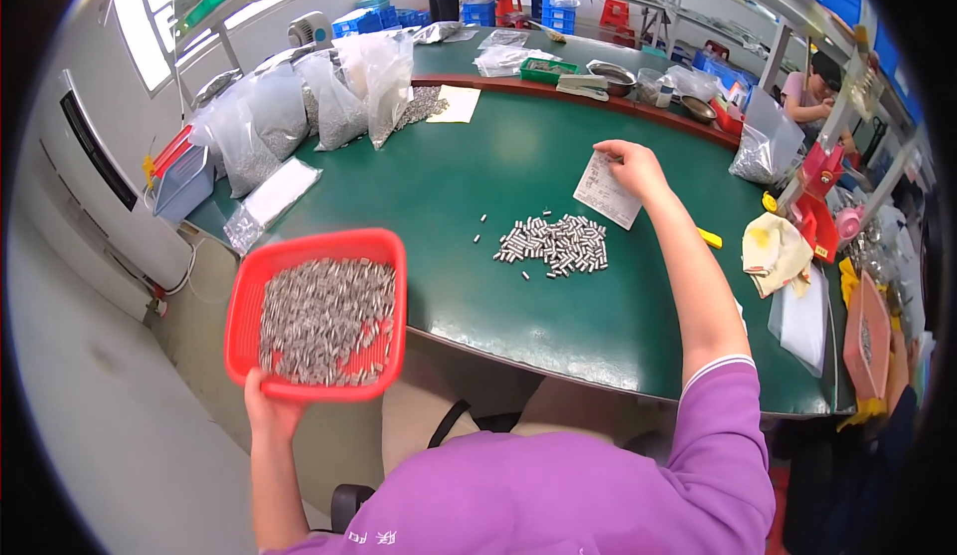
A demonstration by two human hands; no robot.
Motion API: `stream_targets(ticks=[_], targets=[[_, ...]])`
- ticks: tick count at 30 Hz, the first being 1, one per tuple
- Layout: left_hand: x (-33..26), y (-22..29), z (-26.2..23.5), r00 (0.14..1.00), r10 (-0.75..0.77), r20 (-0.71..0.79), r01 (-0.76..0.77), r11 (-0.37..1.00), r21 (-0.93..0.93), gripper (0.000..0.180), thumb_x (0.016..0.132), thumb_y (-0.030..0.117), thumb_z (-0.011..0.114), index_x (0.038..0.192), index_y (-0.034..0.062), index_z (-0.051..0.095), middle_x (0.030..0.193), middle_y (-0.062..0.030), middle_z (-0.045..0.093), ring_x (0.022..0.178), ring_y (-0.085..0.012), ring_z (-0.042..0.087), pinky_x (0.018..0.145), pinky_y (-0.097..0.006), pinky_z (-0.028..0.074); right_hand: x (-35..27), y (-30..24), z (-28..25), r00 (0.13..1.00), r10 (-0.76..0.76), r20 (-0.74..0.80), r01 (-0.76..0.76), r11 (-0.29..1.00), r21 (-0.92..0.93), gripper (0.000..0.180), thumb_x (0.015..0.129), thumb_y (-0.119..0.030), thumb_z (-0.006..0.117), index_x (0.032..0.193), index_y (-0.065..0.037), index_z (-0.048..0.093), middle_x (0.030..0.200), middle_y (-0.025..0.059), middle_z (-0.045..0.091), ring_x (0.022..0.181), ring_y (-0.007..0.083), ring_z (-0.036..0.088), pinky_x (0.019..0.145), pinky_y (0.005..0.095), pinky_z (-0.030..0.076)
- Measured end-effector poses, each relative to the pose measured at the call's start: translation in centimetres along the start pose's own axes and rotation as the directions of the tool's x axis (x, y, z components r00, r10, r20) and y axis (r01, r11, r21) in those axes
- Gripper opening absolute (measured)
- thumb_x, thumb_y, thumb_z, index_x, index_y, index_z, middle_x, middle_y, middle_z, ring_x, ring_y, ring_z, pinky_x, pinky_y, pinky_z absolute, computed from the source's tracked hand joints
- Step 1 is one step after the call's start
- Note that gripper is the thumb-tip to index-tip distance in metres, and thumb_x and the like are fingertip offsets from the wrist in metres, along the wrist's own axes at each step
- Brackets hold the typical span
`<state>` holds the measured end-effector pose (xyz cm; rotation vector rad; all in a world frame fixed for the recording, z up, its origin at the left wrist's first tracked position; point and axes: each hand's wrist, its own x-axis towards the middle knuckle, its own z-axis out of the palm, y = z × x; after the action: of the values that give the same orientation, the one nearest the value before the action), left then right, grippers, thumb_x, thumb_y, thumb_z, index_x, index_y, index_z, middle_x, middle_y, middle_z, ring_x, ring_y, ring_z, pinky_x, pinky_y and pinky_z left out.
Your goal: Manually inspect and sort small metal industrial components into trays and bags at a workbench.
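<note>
My left hand (271, 407) grips the near rim of a red plastic basket (237, 301), holding it off the table's left front edge. Many small silvery metal pins (324, 311) fill most of it, with the red bottom showing at the lower right. Over the table, my right hand (630, 168) pinches a printed card (606, 194) by its upper edge. Just left of and below the card lies a loose pile of short metal cylinders (558, 244) on the green tabletop, with a few strays to its left.
Clear plastic bags of small parts (254, 131) line the far left, beside a blue bin (186, 184). A yellowish cloth (776, 253) and a yellow tool (709, 239) lie at the right. Metal bowls (612, 78) stand at the back. A person (805, 96) sits at the far right.
</note>
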<state>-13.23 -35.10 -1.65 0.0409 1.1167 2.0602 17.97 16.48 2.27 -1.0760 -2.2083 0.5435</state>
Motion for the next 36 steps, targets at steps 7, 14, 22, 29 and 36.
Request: stream_targets(ticks=[7, 14, 22, 29, 36], targets=[[-8.3, -1.6, -9.1, 0.972, 0.060, -0.225, -0.068, 0.997, -0.028, 0.057, 0.080, 0.030, 0.047, 0.132, 0.0054, 0.038, 0.126, -0.0125, 0.050, 0.113, -0.0308, 0.051, 0.090, -0.051, 0.045, -1.2, 1.4, -0.5, 0.998, 0.043, 0.049, -0.049, 0.990, 0.130, 0.041, 0.077, 0.001, 0.058, 0.114, -0.016, 0.065, 0.099, 0.0069, 0.067, 0.085, 0.0166, 0.063, 0.077, 0.0292, 0.051], [-9.1, -5.7, -13.8, 0.967, 0.011, -0.254, 0.028, 0.989, 0.147, 0.056, 0.084, 0.030, 0.045, 0.133, 0.0052, 0.037, 0.128, -0.0125, 0.049, 0.113, -0.0309, 0.052, 0.088, -0.051, 0.049, -4.5, 2.0, -1.5, 0.998, -0.055, 0.038, 0.049, 0.990, 0.135, 0.040, 0.081, -0.003, 0.059, 0.118, -0.018, 0.062, 0.099, 0.0047, 0.066, 0.081, 0.0128, 0.061, 0.075, 0.0262, 0.050], [-3.1, -13.5, -5.6, 0.984, -0.174, 0.037, 0.171, 0.982, 0.074, 0.054, 0.082, 0.023, 0.047, 0.130, 0.0022, 0.038, 0.124, -0.0140, 0.051, 0.112, -0.0301, 0.052, 0.095, -0.048, 0.043, -9.1, 0.3, -0.2, 0.984, -0.095, -0.152, 0.110, 0.990, 0.090, 0.039, 0.081, -0.001, 0.057, 0.116, -0.017, 0.062, 0.097, 0.0068, 0.063, 0.085, 0.0191, 0.061, 0.078, 0.0267, 0.048], [-1.6, -15.3, 1.2, 0.949, -0.288, 0.128, 0.273, 0.954, 0.125, 0.048, 0.083, 0.022, 0.046, 0.125, -0.0008, 0.042, 0.119, -0.0132, 0.054, 0.108, -0.0266, 0.055, 0.093, -0.044, 0.045, -12.4, -2.8, 1.5, 0.981, -0.111, -0.160, 0.131, 0.985, 0.117, 0.036, 0.083, -0.001, 0.054, 0.116, -0.015, 0.062, 0.104, 0.0068, 0.063, 0.092, 0.0213, 0.062, 0.082, 0.0269, 0.048], [-2.2, -14.5, 2.9, 0.938, -0.284, 0.198, 0.256, 0.954, 0.155, 0.045, 0.084, 0.022, 0.044, 0.123, -0.0011, 0.043, 0.116, -0.0135, 0.055, 0.105, -0.0266, 0.056, 0.090, -0.046, 0.047, -15.9, -7.1, 3.4, 0.980, -0.192, -0.052, 0.198, 0.955, 0.219, 0.034, 0.084, -0.003, 0.056, 0.115, -0.016, 0.062, 0.101, 0.0076, 0.063, 0.091, 0.0220, 0.062, 0.081, 0.0287, 0.049]])
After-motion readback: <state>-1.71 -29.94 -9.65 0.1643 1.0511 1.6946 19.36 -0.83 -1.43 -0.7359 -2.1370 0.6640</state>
